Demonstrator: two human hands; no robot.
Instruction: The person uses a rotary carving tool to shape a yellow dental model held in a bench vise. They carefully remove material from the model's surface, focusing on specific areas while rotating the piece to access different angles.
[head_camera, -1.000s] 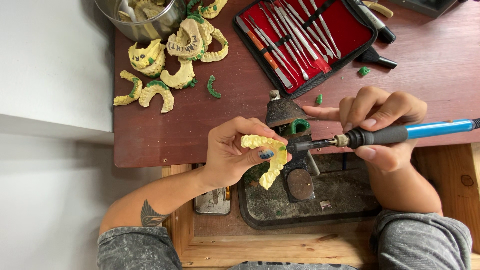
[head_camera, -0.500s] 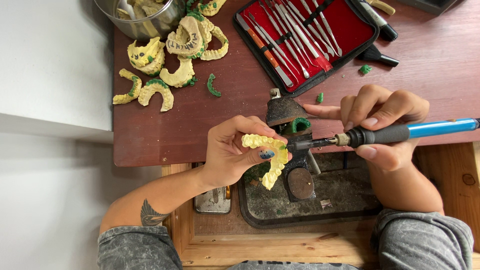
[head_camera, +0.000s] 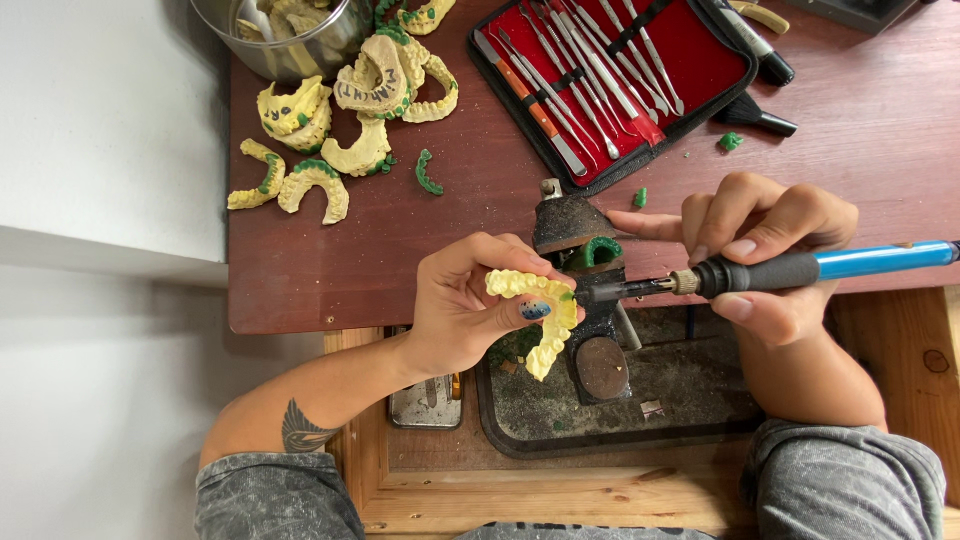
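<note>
Left hand (head_camera: 470, 305) was clamped on a pale yellow horseshoe-shaped dental cast (head_camera: 540, 318), thumb pressed across its front face, fingers curled behind; cast was held in the air at the front edge of the dark red-brown wooden tabletop (head_camera: 400, 240), above a dark grimy tray (head_camera: 640, 405) set in the wooden frame below. Cast's long axis ran roughly top to bottom in the view, one end hanging down toward the person. Right hand (head_camera: 770, 260) was closed pen-style round an electric heated wax tool with black grip and blue handle (head_camera: 800, 268). Tool's long axis lay nearly level, handle out toward the right, metal tip pointing left and appearing to meet the cast's upper right edge; exact contact was too small to judge. Just behind the tip stood a small dark metal burner-like stand (head_camera: 575, 225) with a green wax arch (head_camera: 597, 250) on it. Farther back: open red-lined case of steel hand instruments (head_camera: 610, 75), a scatter of more yellow-and-green casts (head_camera: 340, 130) at left, and a metal bowl (head_camera: 300, 45) holding others.
</note>
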